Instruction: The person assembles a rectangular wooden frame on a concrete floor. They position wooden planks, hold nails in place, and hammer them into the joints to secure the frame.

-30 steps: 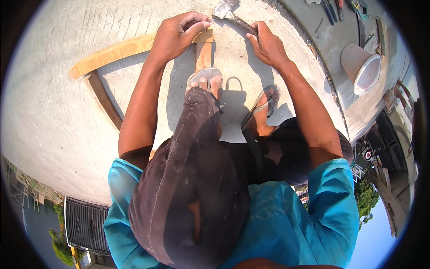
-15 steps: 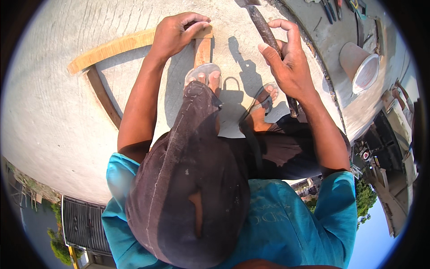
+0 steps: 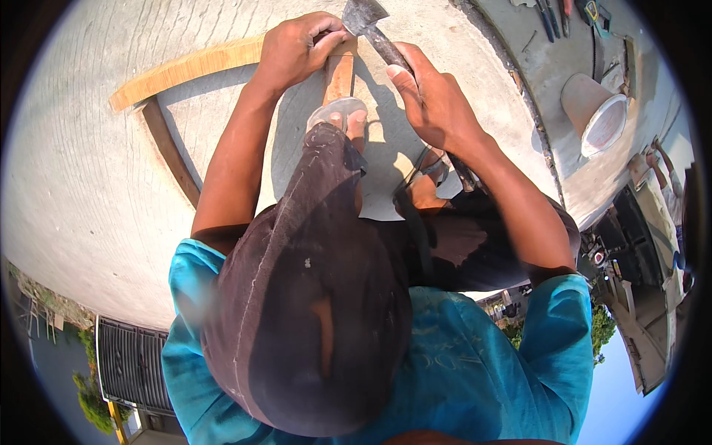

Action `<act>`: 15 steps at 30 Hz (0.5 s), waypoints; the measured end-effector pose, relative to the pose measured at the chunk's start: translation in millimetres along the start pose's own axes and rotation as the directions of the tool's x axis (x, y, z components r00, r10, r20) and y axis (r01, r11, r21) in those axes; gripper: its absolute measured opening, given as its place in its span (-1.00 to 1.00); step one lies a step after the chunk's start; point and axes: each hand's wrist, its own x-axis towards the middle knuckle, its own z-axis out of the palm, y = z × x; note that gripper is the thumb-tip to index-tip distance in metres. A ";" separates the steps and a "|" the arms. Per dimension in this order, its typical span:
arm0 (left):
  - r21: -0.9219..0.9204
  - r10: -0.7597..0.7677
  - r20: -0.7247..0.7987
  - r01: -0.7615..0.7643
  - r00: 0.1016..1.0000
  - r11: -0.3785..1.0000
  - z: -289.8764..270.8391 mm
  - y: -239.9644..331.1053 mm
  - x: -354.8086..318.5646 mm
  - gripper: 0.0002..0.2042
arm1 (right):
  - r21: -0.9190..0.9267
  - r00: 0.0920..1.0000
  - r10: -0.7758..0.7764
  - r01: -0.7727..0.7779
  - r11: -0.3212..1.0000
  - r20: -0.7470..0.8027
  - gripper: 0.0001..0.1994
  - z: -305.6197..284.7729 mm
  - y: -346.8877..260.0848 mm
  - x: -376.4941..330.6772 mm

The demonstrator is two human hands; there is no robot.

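Note:
My left hand (image 3: 295,50) rests over the right end of a pale wooden board (image 3: 189,74), thumb and forefinger pinched together at its edge. Whatever the pinch holds is too small or hidden to make out. In my right hand (image 3: 443,107) is a hammer (image 3: 386,49) with a dark handle and grey metal head, which hovers just right of the left fingertips. A shorter wooden piece (image 3: 340,80) runs from the board's end toward my sandalled left foot (image 3: 340,117), which appears to press on it. Another wooden strip (image 3: 169,148) joins the board near its left end.
The work lies on rough, sunlit concrete (image 3: 74,200). To the right, past a cracked joint, are a whitish bucket (image 3: 593,111) lying tipped and several hand tools (image 3: 552,18). Another person (image 3: 671,178) is at the far right edge. My right foot (image 3: 429,189) stands beside the hammer handle.
My right hand has swung left with the hammer, bringing its head near my left fingertips. My left hand keeps its pinch at the board's end, with little movement.

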 end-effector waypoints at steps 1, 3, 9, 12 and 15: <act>-0.004 0.009 -0.015 -0.009 1.000 1.000 1.2 -1.9 -0.9 -0.82 | -0.034 1.000 -0.006 0.006 0.999 0.025 -0.54 -0.3 1.1 2.7; 0.000 0.023 -0.038 -0.023 0.999 1.000 2.8 -5.6 0.3 -0.82 | -0.029 0.961 -0.223 0.221 0.975 -0.163 -0.56 -9.0 -4.5 2.8; 0.032 0.001 -0.047 0.001 0.999 0.999 4.2 -2.8 1.4 -0.81 | 0.128 0.986 -0.014 0.036 0.991 -0.165 -0.62 -8.3 -14.8 -4.5; 0.098 -0.011 -0.014 0.012 1.000 0.995 4.8 -7.3 3.0 -0.81 | -0.058 0.995 0.065 -0.061 0.996 0.071 -0.59 -11.8 -8.5 4.6; 0.034 -0.031 -0.016 0.031 0.999 0.999 6.6 -3.0 -4.3 -0.81 | 0.139 0.991 -0.052 0.069 0.988 -0.122 -0.59 -28.4 -31.4 10.3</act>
